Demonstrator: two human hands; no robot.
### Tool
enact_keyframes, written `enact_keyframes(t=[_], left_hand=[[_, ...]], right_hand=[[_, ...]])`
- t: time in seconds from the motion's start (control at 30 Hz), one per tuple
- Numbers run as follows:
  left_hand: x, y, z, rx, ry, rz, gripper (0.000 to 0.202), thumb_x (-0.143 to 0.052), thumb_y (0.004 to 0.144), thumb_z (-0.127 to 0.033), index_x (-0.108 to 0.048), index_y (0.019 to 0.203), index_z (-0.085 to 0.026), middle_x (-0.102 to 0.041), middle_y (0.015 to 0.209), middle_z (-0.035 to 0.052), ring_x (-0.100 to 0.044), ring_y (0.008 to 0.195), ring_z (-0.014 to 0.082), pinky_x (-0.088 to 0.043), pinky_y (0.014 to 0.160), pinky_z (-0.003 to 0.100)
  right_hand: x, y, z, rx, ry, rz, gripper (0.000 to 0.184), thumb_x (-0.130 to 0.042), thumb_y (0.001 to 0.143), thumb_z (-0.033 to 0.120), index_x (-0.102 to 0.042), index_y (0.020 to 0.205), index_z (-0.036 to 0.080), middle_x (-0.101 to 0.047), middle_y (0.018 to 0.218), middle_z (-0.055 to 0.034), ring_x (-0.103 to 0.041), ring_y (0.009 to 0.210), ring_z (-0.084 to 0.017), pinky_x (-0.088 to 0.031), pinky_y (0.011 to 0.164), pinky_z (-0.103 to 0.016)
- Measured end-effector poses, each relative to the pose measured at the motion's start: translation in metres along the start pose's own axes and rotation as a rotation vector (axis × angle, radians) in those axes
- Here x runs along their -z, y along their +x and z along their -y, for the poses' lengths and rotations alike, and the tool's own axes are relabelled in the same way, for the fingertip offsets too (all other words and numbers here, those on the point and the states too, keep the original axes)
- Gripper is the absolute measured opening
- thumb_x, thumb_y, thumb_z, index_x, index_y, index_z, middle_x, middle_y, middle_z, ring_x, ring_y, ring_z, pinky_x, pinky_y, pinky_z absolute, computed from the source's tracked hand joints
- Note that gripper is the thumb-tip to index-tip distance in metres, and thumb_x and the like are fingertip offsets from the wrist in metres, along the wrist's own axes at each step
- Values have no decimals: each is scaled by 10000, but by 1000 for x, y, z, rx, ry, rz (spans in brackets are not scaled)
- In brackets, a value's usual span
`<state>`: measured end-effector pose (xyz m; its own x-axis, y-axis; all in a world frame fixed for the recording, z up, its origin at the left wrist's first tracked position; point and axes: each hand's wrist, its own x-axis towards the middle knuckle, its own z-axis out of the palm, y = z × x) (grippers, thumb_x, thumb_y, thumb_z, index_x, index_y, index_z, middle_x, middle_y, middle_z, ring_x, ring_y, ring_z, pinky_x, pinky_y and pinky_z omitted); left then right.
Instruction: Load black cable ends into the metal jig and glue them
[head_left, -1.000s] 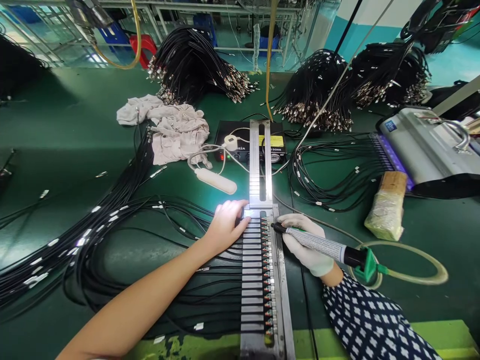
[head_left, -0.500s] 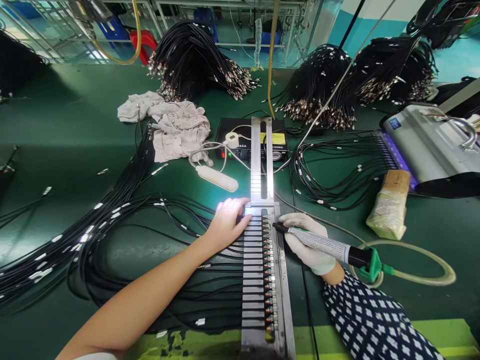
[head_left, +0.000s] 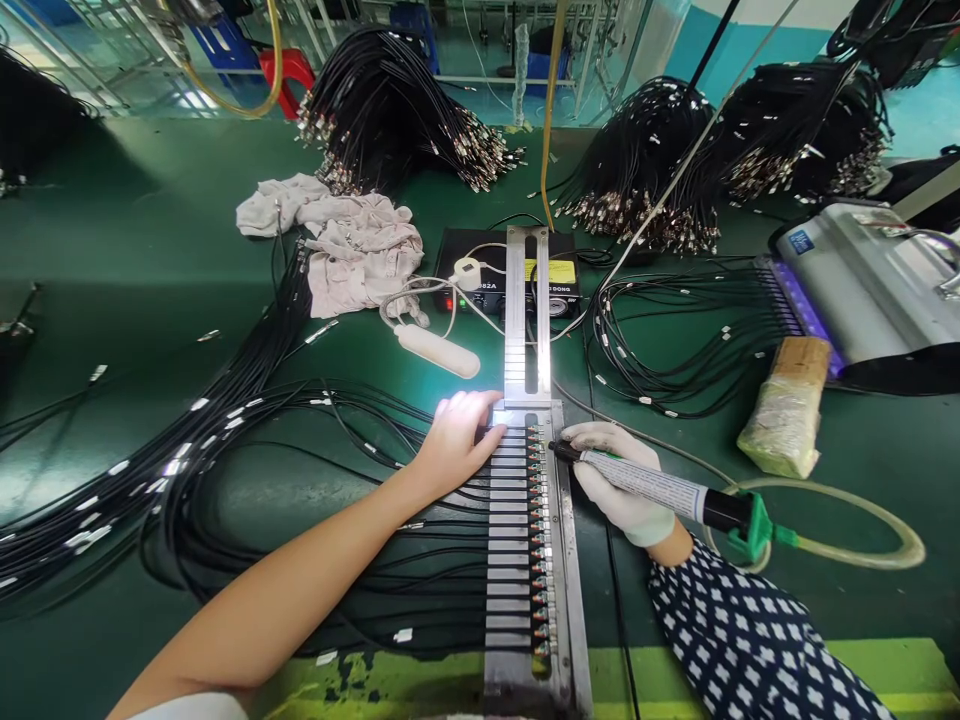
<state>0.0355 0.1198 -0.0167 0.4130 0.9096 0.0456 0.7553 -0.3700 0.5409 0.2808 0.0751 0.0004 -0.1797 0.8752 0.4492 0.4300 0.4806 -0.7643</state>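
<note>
A long metal cable fixture [head_left: 509, 520] lies lengthwise before me, with black cables crossing its slots. Small metal cable connectors [head_left: 538, 540] line its right channel. My bare left hand [head_left: 456, 445] rests at the fixture's upper left edge, thumb and forefinger apart and touching it; its other fingers are partly hidden. In a white glove, my right hand [head_left: 619, 485] is wrapped round a dispensing syringe [head_left: 645, 483] with a printed label and a green end cap. The syringe's black tip points left, close to the upper connectors. A lit lamp [head_left: 438, 350] shines above my left hand.
Black cables [head_left: 247, 420] with white tags spread leftward. A black control box [head_left: 472, 260] and crumpled cloth [head_left: 360, 250] lie behind. At right are a silver lamp unit [head_left: 892, 290] with violet light, a wrapped block [head_left: 787, 410] and a looped clear hose [head_left: 892, 510]. Cable bundles [head_left: 397, 110] stand at the back.
The whole view has shifted slightly. Both hands keep nearly the same places at the fixture, and the syringe stays in my right hand.
</note>
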Motion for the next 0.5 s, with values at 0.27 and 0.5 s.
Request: enact_keyframes(t=[0.27,0.5], left_hand=[[2,0,-3,9,-14,0,337,-482,965,-349,-534,1252,-178,-593,908,37,-525,881,215,-384,789,359],[-1,0,1,5,-21,-10,353,-483,965,-353,-503,1283,-199,-594,905,34,-543,880,216,-397,800,365]], right_hand=[[-1,-2,-5,-28,21,8,141,-645,823,168,-653,948,233,-731,1013,-54,-698,948,-220,-565,874,-380],[0,-2,-4,-32,34,-1,136,-647,833,177,-656,958,231,-728,1017,-61,-694,959,-229,-571,874,-396]])
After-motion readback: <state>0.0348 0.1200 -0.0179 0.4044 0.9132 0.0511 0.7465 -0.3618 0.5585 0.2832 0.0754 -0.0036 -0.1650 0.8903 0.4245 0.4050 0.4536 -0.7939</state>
